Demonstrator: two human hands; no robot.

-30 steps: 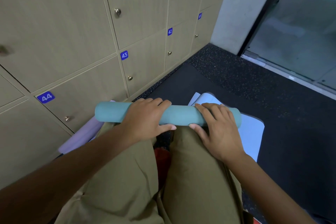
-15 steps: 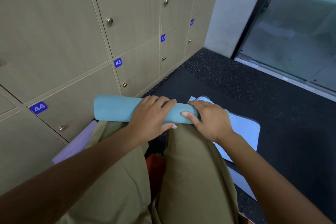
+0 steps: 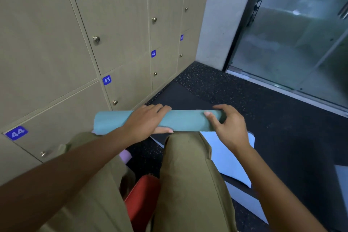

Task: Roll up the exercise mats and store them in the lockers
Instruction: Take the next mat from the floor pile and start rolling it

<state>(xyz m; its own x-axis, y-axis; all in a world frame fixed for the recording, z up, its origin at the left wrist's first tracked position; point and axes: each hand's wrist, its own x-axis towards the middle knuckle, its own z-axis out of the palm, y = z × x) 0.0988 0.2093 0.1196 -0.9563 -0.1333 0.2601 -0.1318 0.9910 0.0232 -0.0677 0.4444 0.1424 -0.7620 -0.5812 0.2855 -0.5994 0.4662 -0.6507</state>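
Note:
A rolled teal mat (image 3: 186,121) lies crosswise above my knees, held in both hands. My left hand (image 3: 145,124) wraps its middle, fingers over the top and thumb beneath. My right hand (image 3: 228,125) grips its right end. A light blue mat (image 3: 225,158) lies flat on the floor under my right leg. A bit of a lilac rolled mat (image 3: 125,155) shows between my legs, mostly hidden. Beige lockers (image 3: 116,24) with blue numbers fill the wall on the left, all doors closed; locker 43 (image 3: 128,88) is nearest the roll.
A black mat (image 3: 178,97) lies on the speckled dark floor ahead. A red object (image 3: 141,199) sits between my knees. A grey pillar (image 3: 220,15) and a glass door (image 3: 301,30) stand at the right. Locker 44 (image 3: 56,130) is at lower left.
The teal roll has lifted off my thighs and sits higher and further forward. My right hand slid to the roll's right end. The view tilted up, showing lockers 38 and 39.

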